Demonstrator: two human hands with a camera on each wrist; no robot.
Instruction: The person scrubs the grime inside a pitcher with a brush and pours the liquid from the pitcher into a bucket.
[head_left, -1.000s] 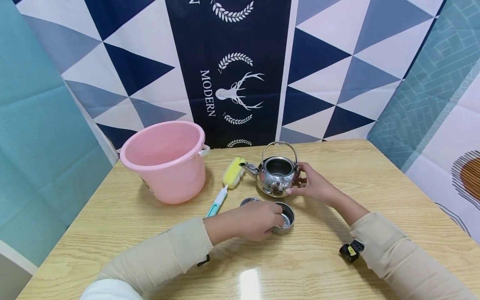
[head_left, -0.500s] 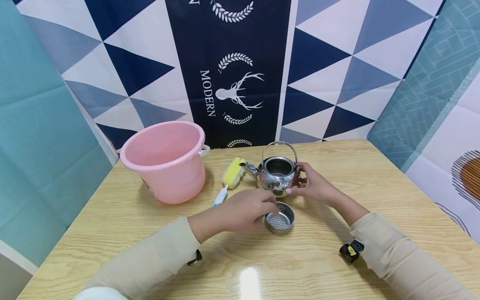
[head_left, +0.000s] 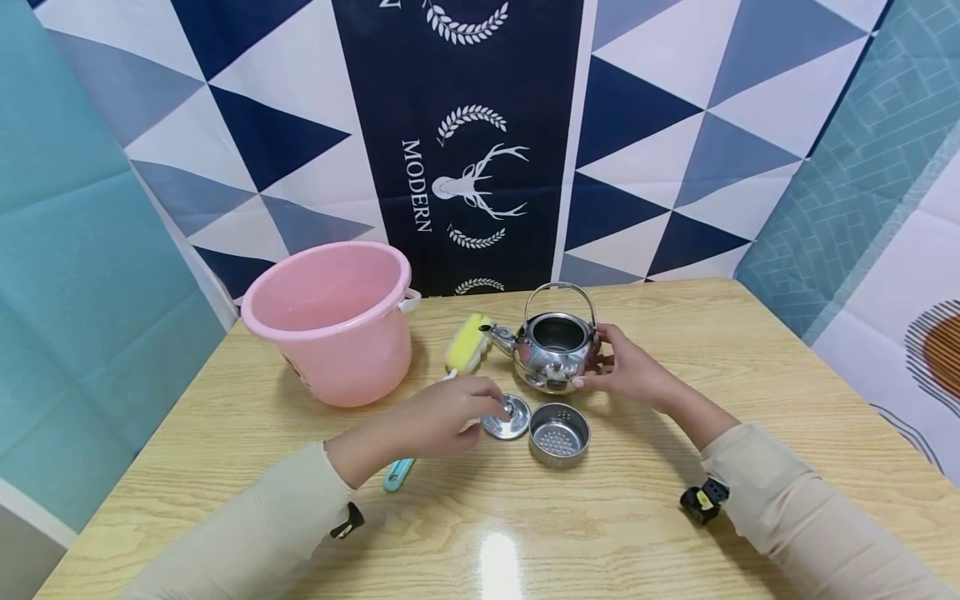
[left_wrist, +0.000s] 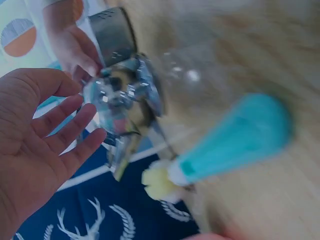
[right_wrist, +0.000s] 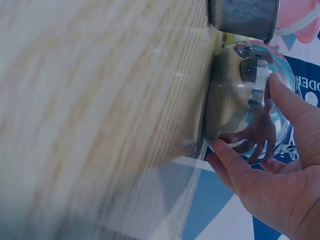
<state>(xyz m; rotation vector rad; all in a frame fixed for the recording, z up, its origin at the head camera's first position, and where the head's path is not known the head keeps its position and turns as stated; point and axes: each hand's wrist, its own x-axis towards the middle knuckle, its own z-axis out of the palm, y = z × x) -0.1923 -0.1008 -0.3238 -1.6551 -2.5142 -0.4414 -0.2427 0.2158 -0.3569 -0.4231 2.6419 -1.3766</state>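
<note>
A shiny metal teapot [head_left: 553, 362] stands uncovered on the table, its spout pointing left and its handle up. My right hand [head_left: 630, 371] holds it round the right side; in the right wrist view the thumb [right_wrist: 285, 95] lies on the belly and the fingers reach low toward the base. My left hand [head_left: 450, 417] is left of the round metal lid [head_left: 506, 421], its fingertips overlapping the lid in the head view. In the left wrist view those fingers [left_wrist: 75, 132] are spread and loosely bent with nothing between them. Right of the lid sits a perforated metal strainer [head_left: 559, 435].
A pink bucket [head_left: 352, 350] stands at the back left. A sponge brush with a yellow and white head [head_left: 467, 343] lies beside it, its teal handle [head_left: 397, 473] partly under my left arm. Patterned cloth [head_left: 480, 183] hangs behind the wooden table [head_left: 585, 533].
My left hand has withdrawn from the strainer and moved left past the lid, uncovering both. The right hand and teapot have stayed in place.
</note>
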